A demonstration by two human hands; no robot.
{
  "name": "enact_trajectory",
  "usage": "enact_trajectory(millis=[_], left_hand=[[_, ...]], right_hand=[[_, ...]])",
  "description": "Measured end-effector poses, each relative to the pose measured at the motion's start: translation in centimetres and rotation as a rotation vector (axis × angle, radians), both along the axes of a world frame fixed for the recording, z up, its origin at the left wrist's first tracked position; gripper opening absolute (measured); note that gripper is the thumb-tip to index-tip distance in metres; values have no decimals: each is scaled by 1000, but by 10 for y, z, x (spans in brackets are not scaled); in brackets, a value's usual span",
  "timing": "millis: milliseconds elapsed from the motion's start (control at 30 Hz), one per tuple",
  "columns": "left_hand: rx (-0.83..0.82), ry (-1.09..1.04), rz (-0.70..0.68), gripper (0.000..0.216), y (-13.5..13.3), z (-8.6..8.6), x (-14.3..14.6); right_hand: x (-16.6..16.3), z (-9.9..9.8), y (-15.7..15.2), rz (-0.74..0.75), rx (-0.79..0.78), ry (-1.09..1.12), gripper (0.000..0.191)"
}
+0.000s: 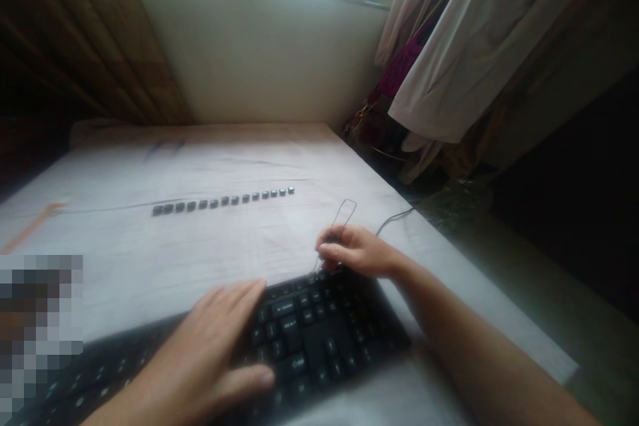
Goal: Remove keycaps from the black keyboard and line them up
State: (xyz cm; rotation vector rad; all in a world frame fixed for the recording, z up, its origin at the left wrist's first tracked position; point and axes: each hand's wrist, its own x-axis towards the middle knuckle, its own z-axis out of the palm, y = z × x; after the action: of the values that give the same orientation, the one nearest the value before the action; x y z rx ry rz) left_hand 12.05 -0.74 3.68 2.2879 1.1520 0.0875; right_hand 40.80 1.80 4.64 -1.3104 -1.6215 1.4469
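Observation:
A black keyboard (319, 336) lies across the near edge of a white table (210, 246). My left hand (210, 353) rests flat on its middle, fingers stretched out over the keys. At the keyboard's far right corner my right hand (352, 249) is closed on a thin wire keycap puller (343, 216), whose loop sticks up past the fingers while its lower end touches the top row of keys. A straight row of several removed dark keycaps (224, 201) lies on the table beyond the keyboard.
The keyboard's cable (394, 218) runs off the table's right edge. A wall stands behind the table with a window above. Pale curtains and clothes (464, 60) hang at the right, a brown curtain (84, 33) at the left. A blurred patch covers the lower left.

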Motion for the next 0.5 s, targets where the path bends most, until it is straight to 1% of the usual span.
enact_trajectory(millis=[100,233,300,400,500], left_hand=[[12,23,-31,76,1,0,-1],[66,10,-58,71,0,1,-1],[97,10,-73,68,0,1,-1],[124,-8,-83,67,0,-1,-2],[135,-41,-78,67,0,-3,-3]], right_hand=[[-3,3,-3,21,61,-79,11],[-8,11,-10,84,324,-343,10],[-11,15,-13,122,431,-433,8],[-16,18,-15,182,525,-493,9],[-19,19,-15,254,568,-516,9]])
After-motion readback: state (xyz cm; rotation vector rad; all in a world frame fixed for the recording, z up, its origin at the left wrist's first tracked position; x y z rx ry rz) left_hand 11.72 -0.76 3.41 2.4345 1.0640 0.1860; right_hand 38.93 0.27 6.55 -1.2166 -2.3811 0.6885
